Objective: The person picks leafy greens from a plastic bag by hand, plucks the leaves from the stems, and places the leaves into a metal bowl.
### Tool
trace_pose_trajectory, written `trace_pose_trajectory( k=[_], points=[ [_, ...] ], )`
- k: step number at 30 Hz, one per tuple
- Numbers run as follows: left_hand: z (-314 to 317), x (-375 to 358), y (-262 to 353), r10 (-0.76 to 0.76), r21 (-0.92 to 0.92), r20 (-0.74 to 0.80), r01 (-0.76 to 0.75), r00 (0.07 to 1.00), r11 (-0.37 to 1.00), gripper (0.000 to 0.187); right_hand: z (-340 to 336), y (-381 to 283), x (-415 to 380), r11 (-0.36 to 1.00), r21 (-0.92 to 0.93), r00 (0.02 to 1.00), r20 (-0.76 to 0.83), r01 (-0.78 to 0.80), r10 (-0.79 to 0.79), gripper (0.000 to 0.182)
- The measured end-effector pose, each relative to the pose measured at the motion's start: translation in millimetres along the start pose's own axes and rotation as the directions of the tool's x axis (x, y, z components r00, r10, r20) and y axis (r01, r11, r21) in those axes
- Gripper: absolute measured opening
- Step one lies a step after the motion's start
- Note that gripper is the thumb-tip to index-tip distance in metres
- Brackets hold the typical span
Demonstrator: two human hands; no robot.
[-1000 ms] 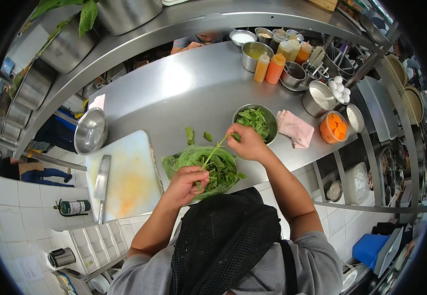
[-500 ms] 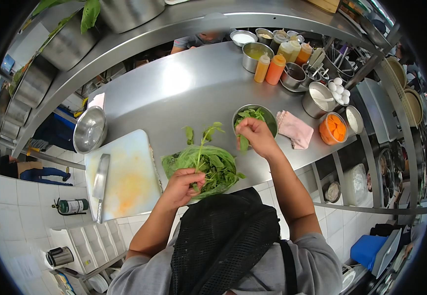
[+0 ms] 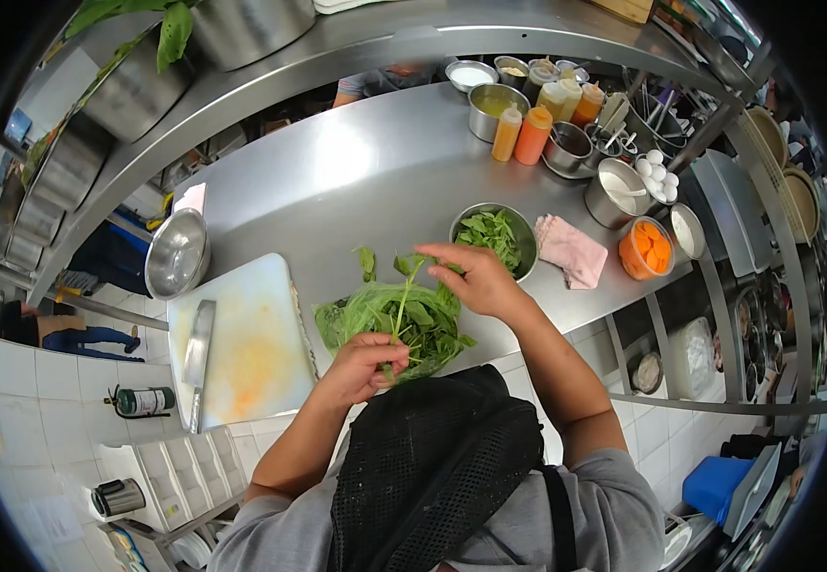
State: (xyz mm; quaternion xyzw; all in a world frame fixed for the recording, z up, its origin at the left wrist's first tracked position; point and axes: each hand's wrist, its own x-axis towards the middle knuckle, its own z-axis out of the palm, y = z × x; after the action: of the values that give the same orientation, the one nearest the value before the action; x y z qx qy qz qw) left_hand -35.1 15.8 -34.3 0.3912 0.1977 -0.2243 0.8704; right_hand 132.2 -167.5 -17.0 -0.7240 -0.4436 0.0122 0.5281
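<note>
My left hand (image 3: pixel 364 366) pinches the lower stem of an upright leafy herb sprig (image 3: pixel 403 303), which looks like basil. At the sprig's top, my right hand (image 3: pixel 480 279) is open, its thumb and forefinger apart beside the upper leaves. Below the sprig lies a thin green plastic bag (image 3: pixel 335 322) stuffed with more leafy stems (image 3: pixel 433 336). Just beyond my right hand stands a metal bowl (image 3: pixel 532 246) holding picked green leaves (image 3: pixel 488 234). A loose leaf (image 3: pixel 366 261) shows past the bag.
Left of the bag, a knife (image 3: pixel 200 357) lies on a white cutting board (image 3: pixel 261 334), near a steel bowl (image 3: pixel 177 255). To the right are a pink cloth (image 3: pixel 571 252) and a tub of orange pieces (image 3: pixel 646 250). Sauce bottles (image 3: pixel 534 135) stand farther back. A steel shelf (image 3: pixel 356 57) crosses overhead.
My right hand has come from over the leaf bowl back to the sprig's top, and its fingers have opened. The leaf it held is gone from it. My left hand has shifted slightly right.
</note>
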Motion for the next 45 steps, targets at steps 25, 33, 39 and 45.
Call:
trace_pose_trajectory(
  k=[25,33,39,45],
  points=[
    [57.3,19.3,-32.7,0.165,0.041,-0.248,-0.160,0.955,0.986,0.012,-79.0,92.8,-25.1,0.828,0.368,0.855,-0.139,-0.423,0.499,0.012],
    [69.4,9.6,-44.3,0.266,0.040,-0.316,-0.268,0.911,0.963,0.016,-110.4,105.5,-7.3,0.948,-0.201,0.966,-0.122,-0.248,0.227,0.022],
    [50.6,-13.1,-41.3,0.377,0.127,-0.367,-0.356,0.851,0.926,0.020,-81.9,102.4,8.5,0.916,0.205,0.930,-0.060,-0.344,0.362,0.020],
    [33.8,-41.5,-41.4,0.446,0.087,-0.454,-0.459,0.772,0.884,0.024,4.2,101.8,30.1,0.988,-0.089,0.942,0.300,-0.128,0.149,0.029]
  ],
)
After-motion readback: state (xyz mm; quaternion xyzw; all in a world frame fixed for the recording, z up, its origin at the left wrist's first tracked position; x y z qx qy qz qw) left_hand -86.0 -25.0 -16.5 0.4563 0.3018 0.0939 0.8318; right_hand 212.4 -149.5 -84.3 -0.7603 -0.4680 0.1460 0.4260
